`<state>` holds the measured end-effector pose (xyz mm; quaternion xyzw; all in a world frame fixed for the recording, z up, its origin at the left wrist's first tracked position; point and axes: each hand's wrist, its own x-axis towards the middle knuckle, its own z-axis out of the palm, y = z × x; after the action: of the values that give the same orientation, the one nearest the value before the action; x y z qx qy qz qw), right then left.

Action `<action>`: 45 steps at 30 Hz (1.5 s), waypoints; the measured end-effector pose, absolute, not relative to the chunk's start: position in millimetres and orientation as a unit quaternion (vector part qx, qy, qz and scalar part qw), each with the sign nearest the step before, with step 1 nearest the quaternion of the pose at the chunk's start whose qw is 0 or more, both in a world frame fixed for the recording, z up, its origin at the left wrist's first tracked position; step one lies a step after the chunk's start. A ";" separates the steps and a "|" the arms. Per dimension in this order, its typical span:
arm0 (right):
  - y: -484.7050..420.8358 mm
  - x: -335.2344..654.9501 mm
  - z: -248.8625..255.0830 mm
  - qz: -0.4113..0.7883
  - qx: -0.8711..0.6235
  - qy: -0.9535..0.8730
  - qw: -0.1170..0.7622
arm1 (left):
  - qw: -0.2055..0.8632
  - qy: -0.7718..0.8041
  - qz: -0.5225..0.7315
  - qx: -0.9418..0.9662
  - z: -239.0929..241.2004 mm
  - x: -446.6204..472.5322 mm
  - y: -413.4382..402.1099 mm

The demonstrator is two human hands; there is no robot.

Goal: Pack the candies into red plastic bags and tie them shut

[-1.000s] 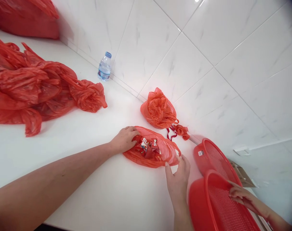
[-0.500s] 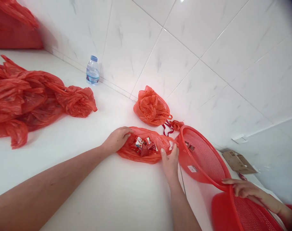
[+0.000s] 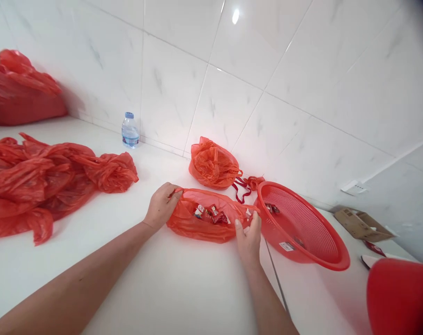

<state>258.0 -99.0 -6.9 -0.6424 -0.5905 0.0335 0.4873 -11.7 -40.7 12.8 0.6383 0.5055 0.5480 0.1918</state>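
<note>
A small red plastic bag (image 3: 194, 228) lies open on the white counter, with several wrapped candies (image 3: 209, 214) inside. My left hand (image 3: 161, 205) is closed on the bag's left rim. My right hand (image 3: 248, 235) pinches the bag's right rim. Between them the mouth is stretched wide. Right beside my right hand sits a red mesh basket (image 3: 316, 242), tilted, with a couple of candies at its far edge.
A tied red bag (image 3: 211, 163) rests against the tiled wall, with red strings (image 3: 244, 186) beside it. A heap of red bags (image 3: 51, 177) lies at left, a water bottle (image 3: 130, 130) behind. A cardboard box (image 3: 361, 223) and another red basket (image 3: 399, 293) are at right.
The red mesh basket has been set down beside the bag, and the other person's hand has left the view. My two hands have pulled the bag's mouth wider.
</note>
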 end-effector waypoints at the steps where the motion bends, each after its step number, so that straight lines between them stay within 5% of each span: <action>1: -97.5 257.8 1.8 0.030 -0.637 -0.595 0.490 | 0.219 0.515 0.555 0.615 21.4 -12.2 -40.3; 9: -106.4 258.4 134.0 -0.048 -0.518 -0.597 0.610 | 0.280 0.367 0.688 0.561 161.0 -4.6 -46.6; 13: -115.4 258.9 155.1 -0.095 -0.515 -0.615 0.589 | 0.293 0.350 0.644 0.614 193.3 -1.5 -64.8; 20: -144.6 283.1 97.2 -0.079 -0.507 -0.613 0.600 | 0.406 0.357 0.503 0.674 122.5 -36.4 -85.9; 26: -141.3 290.7 46.5 0.152 -0.539 -0.613 0.556 | 0.516 0.342 0.424 0.660 53.9 -39.3 -98.4; 31: -114.9 265.0 55.4 0.343 -0.452 -0.604 0.560 | 0.618 0.230 0.417 0.626 57.7 3.0 -105.9; 37: -108.4 223.7 74.2 0.528 -0.389 -0.629 0.418 | 0.668 0.266 0.367 0.591 70.1 22.8 -90.5; 42: -80.4 223.4 68.4 0.612 -0.327 -0.430 0.578 | 0.718 0.315 0.508 0.357 59.2 14.8 -58.4; 45: -58.4 224.1 51.8 0.643 -0.288 -0.376 0.601 | 0.754 0.340 0.512 0.232 40.3 15.7 -39.7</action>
<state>224.1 -58.4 51.8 -0.2881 -0.3760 0.6434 0.6013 15.7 -39.7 40.3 0.2324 0.3395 0.5120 0.7540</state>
